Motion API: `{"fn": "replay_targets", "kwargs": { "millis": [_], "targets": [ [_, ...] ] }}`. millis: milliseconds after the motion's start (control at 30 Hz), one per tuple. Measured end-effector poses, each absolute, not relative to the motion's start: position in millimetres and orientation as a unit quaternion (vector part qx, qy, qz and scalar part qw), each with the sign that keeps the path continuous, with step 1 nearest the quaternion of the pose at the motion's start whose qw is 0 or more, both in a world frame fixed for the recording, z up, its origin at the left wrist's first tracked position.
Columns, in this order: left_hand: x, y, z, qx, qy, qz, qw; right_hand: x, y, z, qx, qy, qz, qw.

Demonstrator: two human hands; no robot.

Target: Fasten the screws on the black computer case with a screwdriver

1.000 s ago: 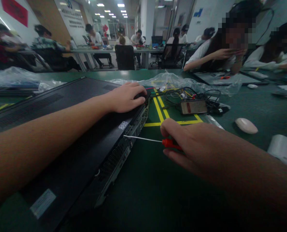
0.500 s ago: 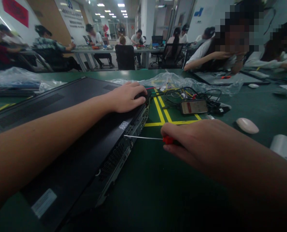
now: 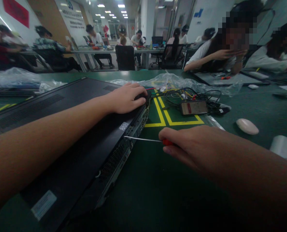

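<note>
A black desktop computer case (image 3: 90,141) lies on its side on the green table, its rear panel with vents and ports facing right. My left hand (image 3: 128,98) rests on the top face near the far rear corner, fingers curving over the edge and not gripping the case. In my right hand (image 3: 189,141) is a screwdriver (image 3: 144,139) with a red handle, fingers wrapped round it. The long metal shaft points left, and its tip meets the rear panel's upper edge just below a small patterned sticker (image 3: 123,126). What sits under the tip is too small to make out.
Beyond the case lie tangled cables (image 3: 174,95), a phone-like flat device (image 3: 194,107) and clear plastic wrap (image 3: 162,79). To the right are a pale computer mouse (image 3: 247,126) and a white object (image 3: 284,148). A co-worker (image 3: 213,61) sits across the table; several people work farther back.
My right hand has shifted slightly down and left, its grip turned a little on the screwdriver. The tip stays at the same place, and my left hand has hardly moved.
</note>
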State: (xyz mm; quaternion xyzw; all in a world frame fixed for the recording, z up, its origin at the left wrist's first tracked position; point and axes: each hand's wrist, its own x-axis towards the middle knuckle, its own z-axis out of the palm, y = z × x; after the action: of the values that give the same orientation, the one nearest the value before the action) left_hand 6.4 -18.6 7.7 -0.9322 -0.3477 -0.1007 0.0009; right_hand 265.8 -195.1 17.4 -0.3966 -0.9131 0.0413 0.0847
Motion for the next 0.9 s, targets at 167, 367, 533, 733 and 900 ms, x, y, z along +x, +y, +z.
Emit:
{"fn": "replay_targets", "kwargs": {
  "millis": [167, 367, 533, 733, 900],
  "targets": [
    [7.2, -19.1, 7.9, -0.932, -0.349, -0.100, 0.003, 271.4, -194.4, 13.8, -0.394, -0.914, 0.020, 0.095],
    [7.3, -19.2, 8.2, -0.933, -0.347, -0.101, 0.002, 274.9, -194.9, 11.6, -0.392, -0.915, 0.008, 0.094],
    [7.5, -20.0, 8.8, -0.932, -0.349, -0.099, -0.001, 271.6, -193.3, 15.1, -0.412, -0.906, 0.031, 0.085],
    [6.4, -18.1, 7.6, -0.933, -0.345, -0.103, 0.002, 269.8, -189.6, 19.5, -0.425, -0.901, 0.065, 0.065],
    [6.6, -18.4, 7.8, -0.932, -0.348, -0.101, 0.000, 273.1, -190.5, 19.1, -0.427, -0.901, 0.039, 0.073]
  ]
}}
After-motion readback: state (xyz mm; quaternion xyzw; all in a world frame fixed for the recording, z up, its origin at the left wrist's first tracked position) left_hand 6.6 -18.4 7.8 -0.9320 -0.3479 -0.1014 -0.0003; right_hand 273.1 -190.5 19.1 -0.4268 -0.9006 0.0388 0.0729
